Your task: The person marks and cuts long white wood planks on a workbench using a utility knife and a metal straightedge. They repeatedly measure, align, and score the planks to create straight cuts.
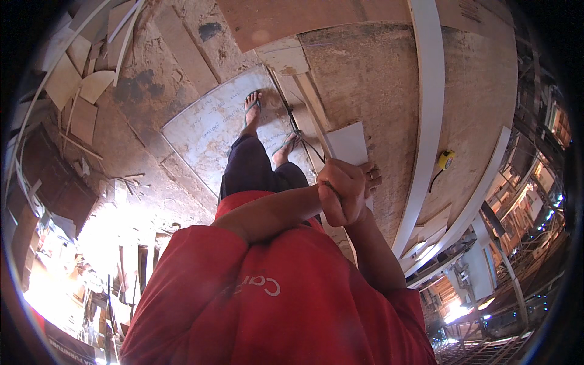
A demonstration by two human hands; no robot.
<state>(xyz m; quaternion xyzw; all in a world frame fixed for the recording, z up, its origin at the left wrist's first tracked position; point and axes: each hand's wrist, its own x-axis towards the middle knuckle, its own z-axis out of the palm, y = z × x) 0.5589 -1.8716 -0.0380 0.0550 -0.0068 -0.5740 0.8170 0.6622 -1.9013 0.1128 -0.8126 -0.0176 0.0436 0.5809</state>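
Note:
My two hands meet in front of my body, above the right side of the picture's middle. My left hand (342, 174) is closed and presses against my right hand (347, 208), which is also closed; their fingers overlap. A small dark spot shows between them, but what they grip, if anything, is hidden. A black cord (312, 149) runs up from beside my foot towards the hands; whether they hold it cannot be made out. Just beyond the hands, a white rectangular panel (348, 143) lies on the wooden work surface (389, 103).
A long white strip (428, 91) curves along the work surface, with another white strip (496, 155) farther right. Between them sits a yellow tape measure (446, 159). My sandalled feet stand on a marked board (207, 121) on the floor. Wood offcuts (82, 85) are piled at far left.

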